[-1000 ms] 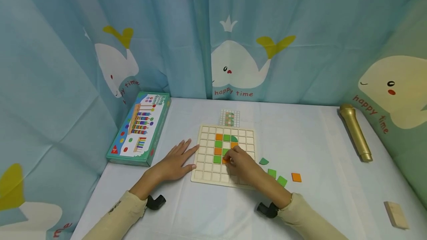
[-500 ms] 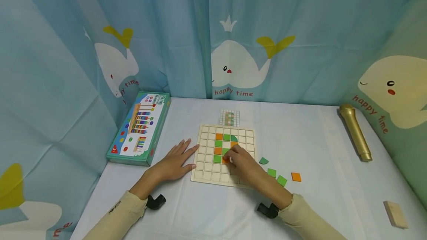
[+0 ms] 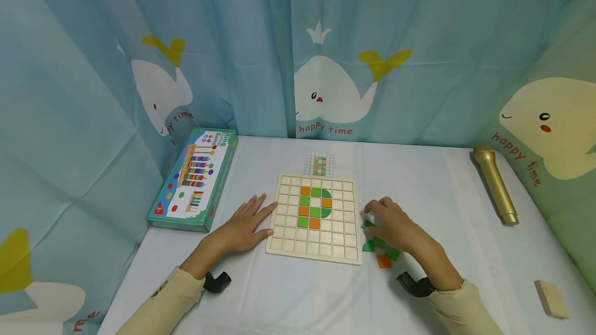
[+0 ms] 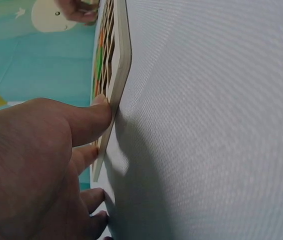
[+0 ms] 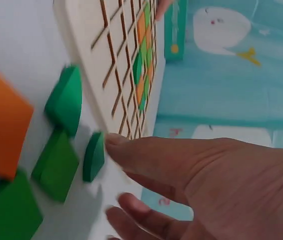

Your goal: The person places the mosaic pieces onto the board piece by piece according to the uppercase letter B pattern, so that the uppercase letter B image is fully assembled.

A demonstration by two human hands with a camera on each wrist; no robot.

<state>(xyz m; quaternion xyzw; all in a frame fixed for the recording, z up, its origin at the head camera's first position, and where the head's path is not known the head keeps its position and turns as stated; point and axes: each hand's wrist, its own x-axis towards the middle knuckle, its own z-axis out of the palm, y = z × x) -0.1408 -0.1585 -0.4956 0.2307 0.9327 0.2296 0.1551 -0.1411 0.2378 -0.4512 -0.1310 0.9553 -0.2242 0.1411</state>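
My left hand [image 3: 245,225] lies with spread fingers at the left edge of a wooden grid board [image 3: 288,246]; in the left wrist view its thumb [image 4: 89,122] touches the board's rim. Orange and green square tiles [image 3: 304,211] and two dark green quarter-round tiles [image 3: 326,213] sit in the grid. To the right of the board, my right hand [image 3: 396,225] is over loose tiles, fingers bent loosely and apart from the thumb, nothing held. In the right wrist view a dark green quarter-round tile [image 5: 94,157] lies close to the thumb; another [image 5: 65,100], green squares [image 5: 56,165] and an orange square [image 5: 1,125] lie around it.
A small pattern card [image 3: 319,165] lies behind the board. A boxed ring game [image 3: 195,180] stands at the back left. A gold microphone [image 3: 496,185] lies at the right, with a wooden block [image 3: 552,299] near the right front edge.
My right hand has moved right, off the board to the loose tiles, uncovering a dark green quarter-round tile in the grid. The loose orange tile lies further left and nearer. The left hand stays put.
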